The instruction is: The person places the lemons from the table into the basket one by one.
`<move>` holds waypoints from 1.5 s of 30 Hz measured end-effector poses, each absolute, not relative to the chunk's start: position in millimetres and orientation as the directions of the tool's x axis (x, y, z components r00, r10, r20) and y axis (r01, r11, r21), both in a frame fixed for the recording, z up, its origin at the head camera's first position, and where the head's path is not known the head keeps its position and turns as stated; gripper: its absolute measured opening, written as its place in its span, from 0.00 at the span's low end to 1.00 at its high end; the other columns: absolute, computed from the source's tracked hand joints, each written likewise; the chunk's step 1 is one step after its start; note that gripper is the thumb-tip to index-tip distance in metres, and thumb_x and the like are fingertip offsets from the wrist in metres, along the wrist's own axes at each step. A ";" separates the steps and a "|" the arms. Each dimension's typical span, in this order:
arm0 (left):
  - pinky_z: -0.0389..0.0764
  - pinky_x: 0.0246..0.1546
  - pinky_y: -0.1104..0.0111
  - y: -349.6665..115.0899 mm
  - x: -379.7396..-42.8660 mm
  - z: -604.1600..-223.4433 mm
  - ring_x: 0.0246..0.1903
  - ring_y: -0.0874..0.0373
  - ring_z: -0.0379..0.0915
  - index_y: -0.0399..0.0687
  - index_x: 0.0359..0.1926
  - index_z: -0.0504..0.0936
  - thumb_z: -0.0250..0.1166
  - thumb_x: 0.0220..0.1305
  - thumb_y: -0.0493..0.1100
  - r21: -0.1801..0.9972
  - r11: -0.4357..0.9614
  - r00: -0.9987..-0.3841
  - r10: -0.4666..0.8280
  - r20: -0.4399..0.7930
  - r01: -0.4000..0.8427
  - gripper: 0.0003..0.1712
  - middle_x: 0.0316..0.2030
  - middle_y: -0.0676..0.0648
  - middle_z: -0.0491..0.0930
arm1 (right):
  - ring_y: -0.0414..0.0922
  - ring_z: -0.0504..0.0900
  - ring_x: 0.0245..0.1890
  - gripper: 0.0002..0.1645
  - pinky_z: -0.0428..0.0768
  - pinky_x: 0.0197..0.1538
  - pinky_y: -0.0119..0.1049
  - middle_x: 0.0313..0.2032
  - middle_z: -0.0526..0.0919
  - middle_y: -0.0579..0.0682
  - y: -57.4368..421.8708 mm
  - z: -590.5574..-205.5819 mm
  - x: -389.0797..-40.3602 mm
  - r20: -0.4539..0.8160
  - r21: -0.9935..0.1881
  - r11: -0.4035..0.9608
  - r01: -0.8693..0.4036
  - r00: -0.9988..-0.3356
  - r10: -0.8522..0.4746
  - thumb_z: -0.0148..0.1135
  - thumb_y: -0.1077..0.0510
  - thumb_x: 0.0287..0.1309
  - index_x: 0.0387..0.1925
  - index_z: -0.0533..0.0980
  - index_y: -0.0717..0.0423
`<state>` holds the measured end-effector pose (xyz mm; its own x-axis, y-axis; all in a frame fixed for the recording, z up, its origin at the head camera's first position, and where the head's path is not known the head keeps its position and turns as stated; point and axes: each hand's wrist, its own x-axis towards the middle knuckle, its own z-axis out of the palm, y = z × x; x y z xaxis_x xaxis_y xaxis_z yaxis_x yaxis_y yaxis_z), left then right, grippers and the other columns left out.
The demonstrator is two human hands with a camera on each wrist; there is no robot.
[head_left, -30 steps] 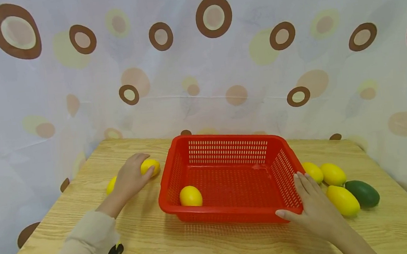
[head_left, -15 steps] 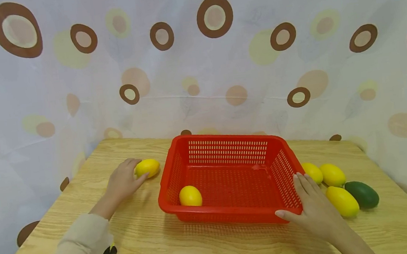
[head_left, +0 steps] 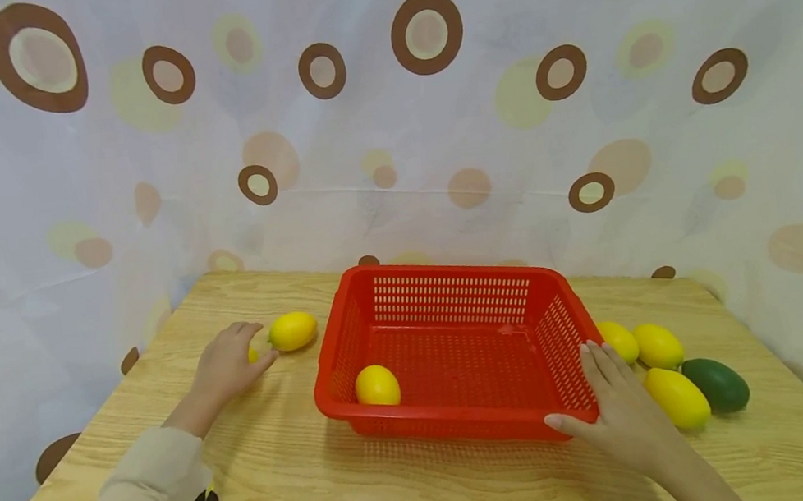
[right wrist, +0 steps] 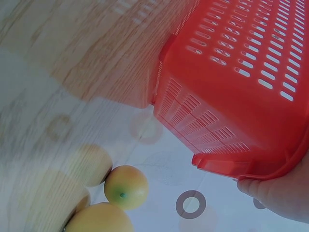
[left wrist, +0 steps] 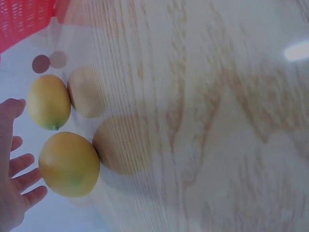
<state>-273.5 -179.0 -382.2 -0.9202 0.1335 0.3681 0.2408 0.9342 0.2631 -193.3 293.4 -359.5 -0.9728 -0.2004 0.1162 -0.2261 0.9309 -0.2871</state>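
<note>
Grasping seems the step in hand: the left hand (head_left: 224, 365), spread beside a yellow fruit (left wrist: 70, 164) on the bench (head_left: 467, 495), should next curl round it, while the right hand (head_left: 623, 415) rests straight-fingered on the red basket (head_left: 458, 419).

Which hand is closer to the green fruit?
The right hand. It touches a corner of the red basket, with a yellow fruit between it and the green fruit. The left hand is farther away, on the other side of the basket.

Glare is being reflected by the table (head_left: 430, 499), while the wrist views are being rendered dimmer and hazier.
</note>
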 end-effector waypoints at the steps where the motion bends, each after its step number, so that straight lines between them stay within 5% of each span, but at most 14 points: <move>1: 0.75 0.48 0.46 -180.1 -273.3 -382.7 0.49 0.34 0.71 0.27 0.53 0.73 0.63 0.58 0.46 0.264 0.936 -0.925 0.128 0.359 0.232 0.29 0.51 0.29 0.74 | 0.66 0.44 0.69 0.64 0.50 0.63 0.70 0.69 0.47 0.69 293.5 -359.5 -193.2 0.116 -0.287 0.931 -0.226 -0.973 -0.200 0.56 0.28 0.49 0.68 0.46 0.72; 45: 0.74 0.46 0.45 -205.4 -272.8 -397.5 0.47 0.33 0.69 0.23 0.58 0.63 0.64 0.56 0.50 0.359 0.925 -0.985 0.069 0.158 0.122 0.40 0.52 0.23 0.68 | 0.66 0.46 0.68 0.64 0.51 0.63 0.69 0.69 0.49 0.70 293.1 -361.1 -193.2 0.133 -0.268 0.935 -0.231 -0.970 -0.201 0.56 0.28 0.49 0.68 0.47 0.73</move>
<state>-272.8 -205.4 -397.5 -0.9851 0.0688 0.1576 0.1221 0.9253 0.3590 -193.2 293.1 -361.1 -0.9705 -0.2012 0.1331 -0.2307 0.9353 -0.2682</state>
